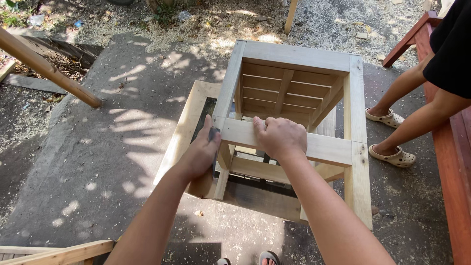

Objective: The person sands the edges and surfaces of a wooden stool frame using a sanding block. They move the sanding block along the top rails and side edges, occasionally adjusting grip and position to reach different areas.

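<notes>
- Pale, rough-sawn wooden stool frame (294, 93) lies tipped on concrete, slatted seat facing away.
- Left hand (202, 149) pinches a dark sanding pad (214, 133) against the near rail (324, 147), which runs crosswise.
- Right hand (279, 137) curls over that rail.

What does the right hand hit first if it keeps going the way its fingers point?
The right hand rests on the near rail of the wooden frame, fingers pointing away. Straight on, the way looks free across the open middle, then comes the far rail. Depth is unclear.
</notes>
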The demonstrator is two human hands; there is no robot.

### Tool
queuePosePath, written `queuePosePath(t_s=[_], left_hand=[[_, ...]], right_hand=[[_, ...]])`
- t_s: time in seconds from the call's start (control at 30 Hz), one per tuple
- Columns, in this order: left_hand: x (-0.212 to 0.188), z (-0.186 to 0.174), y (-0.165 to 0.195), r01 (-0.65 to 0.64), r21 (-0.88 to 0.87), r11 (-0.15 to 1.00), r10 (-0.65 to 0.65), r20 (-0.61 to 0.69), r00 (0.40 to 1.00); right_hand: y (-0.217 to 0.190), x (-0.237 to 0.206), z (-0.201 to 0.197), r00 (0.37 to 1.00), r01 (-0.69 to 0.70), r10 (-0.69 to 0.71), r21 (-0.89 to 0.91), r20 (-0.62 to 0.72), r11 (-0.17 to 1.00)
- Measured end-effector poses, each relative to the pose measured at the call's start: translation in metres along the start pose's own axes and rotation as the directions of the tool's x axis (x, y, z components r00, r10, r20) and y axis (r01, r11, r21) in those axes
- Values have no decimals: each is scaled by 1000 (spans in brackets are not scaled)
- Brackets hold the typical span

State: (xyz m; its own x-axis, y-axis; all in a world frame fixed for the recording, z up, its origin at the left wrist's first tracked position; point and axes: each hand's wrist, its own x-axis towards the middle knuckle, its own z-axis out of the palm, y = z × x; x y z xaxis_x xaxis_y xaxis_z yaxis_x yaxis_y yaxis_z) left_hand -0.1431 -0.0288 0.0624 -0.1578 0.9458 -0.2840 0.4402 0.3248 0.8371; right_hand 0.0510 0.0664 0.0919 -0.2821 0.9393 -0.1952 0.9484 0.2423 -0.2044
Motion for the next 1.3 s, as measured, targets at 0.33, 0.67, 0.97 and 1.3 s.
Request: queuePosePath(t_s=[0.33,0.67,0.97,1.3], left_hand=[[-41,10,-52,281,-424,861,-335,-58,940],[43,10,-7,7,89,996,6,-143,990],[-48,17,-18,-70,460,885,131,-102,986],[120,15,25,10,519,854,75,-141,987]], right_hand=[[-1,1,-1,1000,-15,15,20,8,1000],[0,-2,-3,999,-29,28,8,17,1000],[-4,-8,-5,999,-27,27,-2,34,1000],[-1,-7,-5,995,-57,56,10,79,998]])
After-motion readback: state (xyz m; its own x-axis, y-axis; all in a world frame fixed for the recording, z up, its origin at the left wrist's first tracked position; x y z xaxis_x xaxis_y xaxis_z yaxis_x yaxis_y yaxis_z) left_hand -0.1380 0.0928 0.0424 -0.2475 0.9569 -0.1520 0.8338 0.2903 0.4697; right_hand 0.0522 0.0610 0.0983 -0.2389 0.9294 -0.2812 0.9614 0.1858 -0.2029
